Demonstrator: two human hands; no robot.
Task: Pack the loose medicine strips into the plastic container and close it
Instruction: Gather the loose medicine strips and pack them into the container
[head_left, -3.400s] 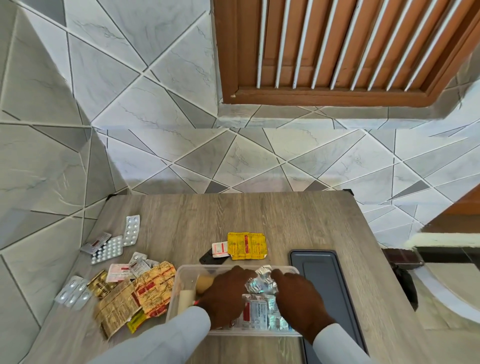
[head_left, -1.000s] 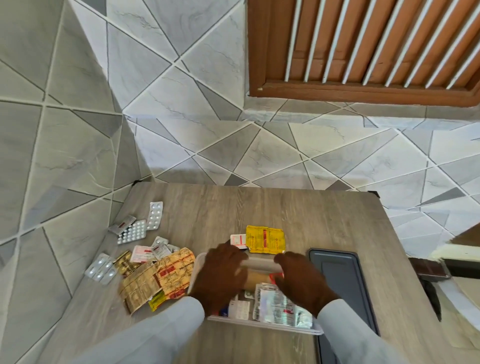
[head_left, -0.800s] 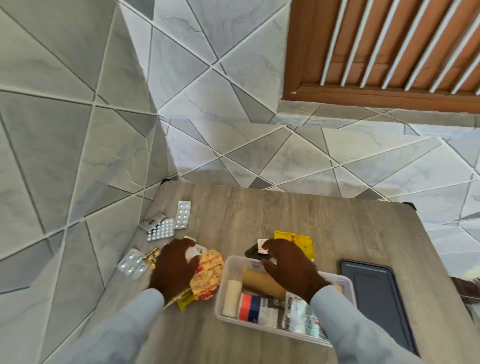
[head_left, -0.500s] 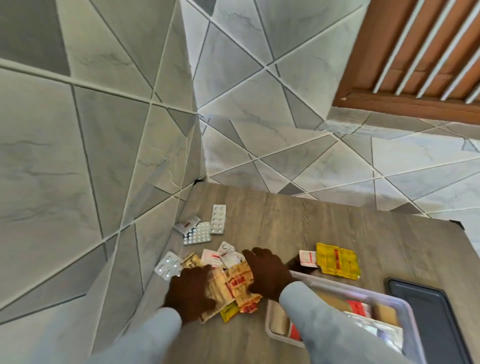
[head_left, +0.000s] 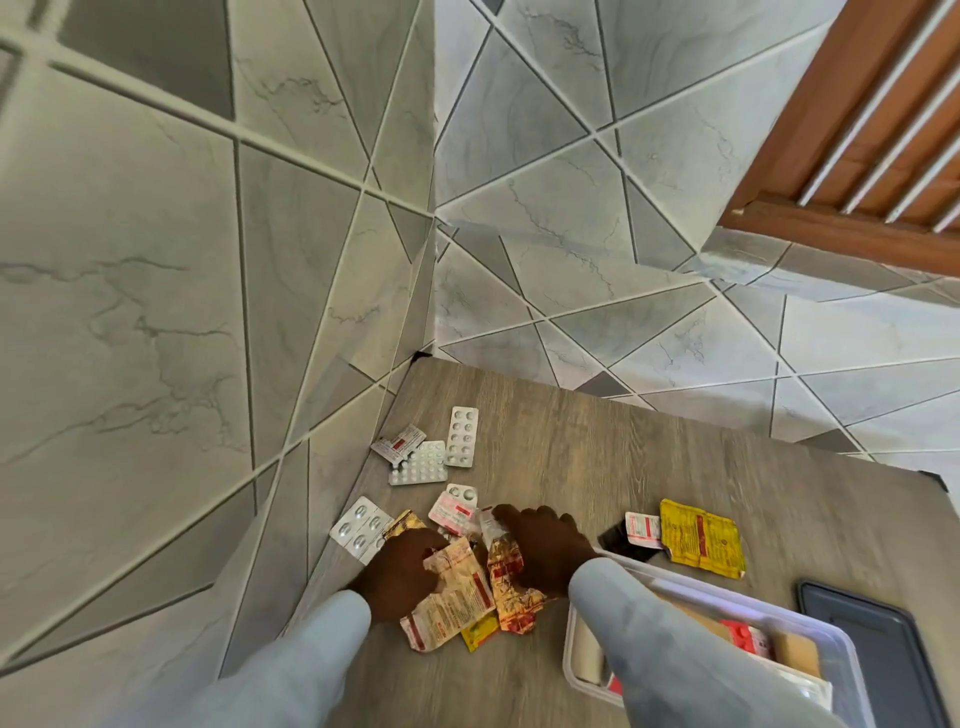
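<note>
A pile of gold and red foil medicine strips (head_left: 457, 597) lies on the wooden table near its left edge. My left hand (head_left: 397, 574) grips the pile's left side and my right hand (head_left: 545, 545) grips its right side. The clear plastic container (head_left: 841, 654) stands at the lower right, open, with medicine packs inside; my right sleeve hides part of it. Silver blister strips (head_left: 421, 462) lie further back, two more silver ones (head_left: 358, 527) left of the pile. A yellow strip (head_left: 701, 538) lies behind the container.
The dark grey lid (head_left: 883, 654) lies flat to the right of the container. Tiled walls close off the table's left and far sides. A small white and red strip (head_left: 643, 530) and a dark packet (head_left: 615, 540) lie beside the yellow strip.
Both hands left the container and moved left to the foil pile. They now hold it from either side. The camera has swung left toward the wall corner.
</note>
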